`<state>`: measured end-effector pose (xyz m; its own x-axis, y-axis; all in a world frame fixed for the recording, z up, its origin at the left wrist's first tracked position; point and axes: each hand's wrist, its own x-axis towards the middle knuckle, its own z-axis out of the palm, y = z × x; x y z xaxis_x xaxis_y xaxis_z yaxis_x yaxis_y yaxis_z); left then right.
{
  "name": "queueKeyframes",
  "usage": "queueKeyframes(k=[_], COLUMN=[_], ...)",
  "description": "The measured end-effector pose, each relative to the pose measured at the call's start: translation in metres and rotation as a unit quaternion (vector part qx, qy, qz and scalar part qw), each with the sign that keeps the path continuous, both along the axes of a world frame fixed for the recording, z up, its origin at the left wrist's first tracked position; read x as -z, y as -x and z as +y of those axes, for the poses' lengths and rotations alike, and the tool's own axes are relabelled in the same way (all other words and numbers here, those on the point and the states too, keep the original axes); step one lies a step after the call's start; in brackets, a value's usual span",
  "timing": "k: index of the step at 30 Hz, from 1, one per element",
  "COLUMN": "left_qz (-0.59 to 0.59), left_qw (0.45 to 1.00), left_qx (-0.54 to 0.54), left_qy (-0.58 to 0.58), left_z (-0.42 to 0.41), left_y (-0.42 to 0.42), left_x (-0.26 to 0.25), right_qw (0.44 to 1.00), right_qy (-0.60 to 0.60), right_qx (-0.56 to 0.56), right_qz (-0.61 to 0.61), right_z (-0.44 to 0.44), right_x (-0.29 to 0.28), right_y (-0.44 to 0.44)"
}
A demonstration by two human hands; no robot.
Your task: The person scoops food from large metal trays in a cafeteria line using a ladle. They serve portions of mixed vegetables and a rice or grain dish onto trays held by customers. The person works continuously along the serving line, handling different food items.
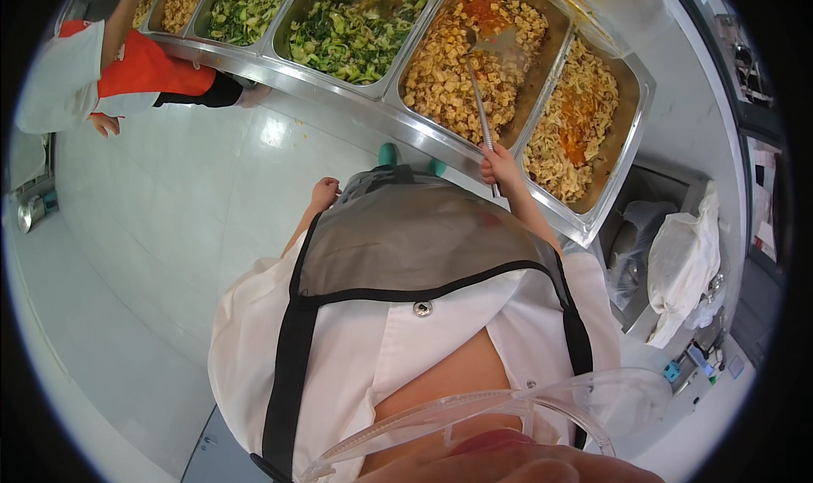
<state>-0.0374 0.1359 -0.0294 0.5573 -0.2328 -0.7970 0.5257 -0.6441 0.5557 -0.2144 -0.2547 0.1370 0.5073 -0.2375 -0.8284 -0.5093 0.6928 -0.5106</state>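
Observation:
My right hand [502,167] is closed around the handle of a metal serving ladle [479,98]. The ladle's head rests in a deep steel pan [406,76] of cubed tofu in sauce [444,70], with reddish oil near its far end. To the right, beside that hand, a second pan holds pale shredded food with orange sauce [575,127]. My left hand [326,192] hangs low at the left side of my dark apron [419,235], away from the pans, its fingers curled; whether it holds anything cannot be made out.
Pans of chopped green vegetables [362,28] continue leftward along the steel counter edge [330,95]. A co-worker in a red apron [152,67] stands at the far left. Right of the counter are a dark bin [641,190] and a white cloth bundle [683,254]. Pale floor [190,178] lies behind me.

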Motion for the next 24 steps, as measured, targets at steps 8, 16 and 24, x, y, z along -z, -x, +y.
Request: queueKeyframes(k=[8, 16, 24], left_qz=[-0.002, -0.127, -0.078], left_qw=[0.999, 0.976, 0.989], left_qx=[0.034, 0.150, 0.111], left_qy=[-0.027, -0.099, -0.054], left_z=[0.002, -0.011, -0.049], left_y=[-0.007, -0.003, -0.010], left_x=[-0.014, -0.013, -0.016], right_qw=[0.984, 0.970, 0.935], right_qy=[-0.109, -0.098, -0.101], right_qx=[0.086, 0.141, 0.178], right_qz=[-0.108, -0.170, -0.288], right_z=[-0.007, -0.023, -0.066], right_x=[-0.010, -0.102, -0.261], right_y=[0.022, 0.065, 0.065])
